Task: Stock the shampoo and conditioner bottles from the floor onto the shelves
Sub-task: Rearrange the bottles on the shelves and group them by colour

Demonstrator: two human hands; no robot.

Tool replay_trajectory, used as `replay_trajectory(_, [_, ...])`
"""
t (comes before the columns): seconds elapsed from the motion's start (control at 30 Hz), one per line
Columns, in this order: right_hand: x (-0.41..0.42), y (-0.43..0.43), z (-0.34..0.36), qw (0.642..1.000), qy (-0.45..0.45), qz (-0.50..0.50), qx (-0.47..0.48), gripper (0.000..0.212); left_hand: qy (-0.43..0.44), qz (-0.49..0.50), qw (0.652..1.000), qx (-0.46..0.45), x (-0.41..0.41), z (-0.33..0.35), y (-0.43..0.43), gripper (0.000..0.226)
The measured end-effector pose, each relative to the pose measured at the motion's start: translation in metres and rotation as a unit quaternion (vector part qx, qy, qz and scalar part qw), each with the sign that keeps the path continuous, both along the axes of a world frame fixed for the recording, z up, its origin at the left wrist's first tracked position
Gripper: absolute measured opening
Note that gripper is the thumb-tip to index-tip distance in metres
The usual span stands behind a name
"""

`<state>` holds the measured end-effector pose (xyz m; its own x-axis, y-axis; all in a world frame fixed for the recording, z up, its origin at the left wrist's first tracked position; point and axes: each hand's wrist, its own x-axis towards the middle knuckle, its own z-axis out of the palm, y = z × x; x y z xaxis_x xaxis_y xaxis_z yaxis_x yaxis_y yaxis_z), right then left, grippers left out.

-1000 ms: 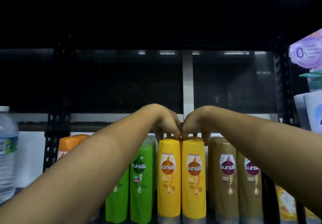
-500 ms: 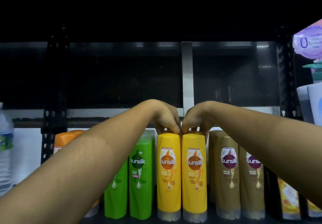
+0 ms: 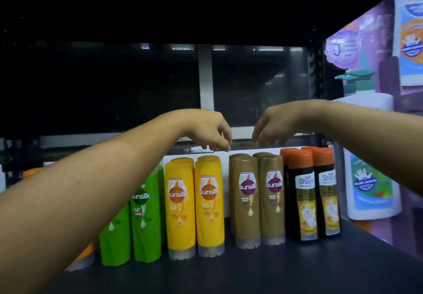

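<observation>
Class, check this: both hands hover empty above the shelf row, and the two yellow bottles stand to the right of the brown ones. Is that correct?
Not quite. The head view shows the yellow bottles to the left of the brown bottles. The left hand and right hand do hover empty.

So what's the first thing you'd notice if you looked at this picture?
Probably the row of bright plastic bottles on the dark shelf: green Sunsilk bottles on the left, then yellow Sunsilk bottles, golden-brown Sunsilk bottles and black bottles with orange caps on the right. Above them hang two bare hands, the left hand and the right hand, holding nothing.
</observation>
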<state>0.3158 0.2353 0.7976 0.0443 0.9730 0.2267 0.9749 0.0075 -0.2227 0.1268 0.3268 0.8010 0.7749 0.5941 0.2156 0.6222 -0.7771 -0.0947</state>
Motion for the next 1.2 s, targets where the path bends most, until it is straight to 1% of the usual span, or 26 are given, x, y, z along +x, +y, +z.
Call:
replay_trajectory(0.03, [0.005, -0.002, -0.003, 1.0, -0.014, -0.011, -0.01, 0.032, 0.007, -0.004, 1.0, -0.02, 0.012, -0.003, -0.004, 0.028])
replay_trajectory(0.1, [0.012, -0.001, -0.012, 0.999, -0.012, -0.025, -0.027, 0.045, 0.032, 0.006, 0.999, -0.042, 0.033, -0.011, -0.007, 0.04])
replay_trajectory(0.2, [0.019, 0.007, -0.029, 0.999, -0.011, -0.038, -0.031, 0.055, 0.063, 0.032, 0.997, -0.007, 0.054, -0.027, -0.003, 0.057])
replay_trajectory(0.3, [0.022, 0.018, -0.044, 0.998, 0.036, -0.032, -0.029, 0.051, 0.017, 0.03, 0.999, -0.002, 0.064, -0.044, 0.003, 0.061])
replay_trajectory(0.4, [0.025, 0.025, -0.051, 0.999, 0.041, -0.035, -0.001, 0.043, -0.019, 0.027, 0.999, -0.001, 0.067, -0.053, 0.005, 0.058])
replay_trajectory(0.53, [0.028, 0.026, -0.057, 0.999, 0.036, -0.02, 0.021, 0.041, -0.013, 0.023, 0.999, 0.035, 0.064, -0.052, 0.002, 0.058])
replay_trajectory(0.77, [0.027, 0.017, -0.057, 0.999, 0.049, 0.006, 0.018, 0.038, 0.011, 0.026, 0.995, 0.095, 0.062, -0.051, -0.005, 0.061])
replay_trajectory(0.97, [0.022, 0.017, -0.057, 0.999, 0.045, 0.018, 0.013, 0.033, 0.013, 0.027, 0.996, 0.09, 0.056, -0.052, -0.004, 0.063])
replay_trajectory(1.1, [0.02, 0.017, -0.057, 0.998, 0.051, 0.023, 0.014, 0.034, 0.016, 0.03, 0.996, 0.082, 0.052, -0.05, -0.005, 0.065])
replay_trajectory(1.17, [0.02, 0.016, -0.052, 0.999, 0.032, 0.01, 0.024, 0.033, 0.02, 0.035, 0.997, 0.062, 0.049, -0.045, -0.004, 0.065])
replay_trajectory(1.2, [0.02, 0.017, -0.048, 0.999, 0.016, 0.002, 0.045, 0.032, 0.014, 0.032, 0.998, 0.053, 0.047, -0.04, -0.002, 0.064])
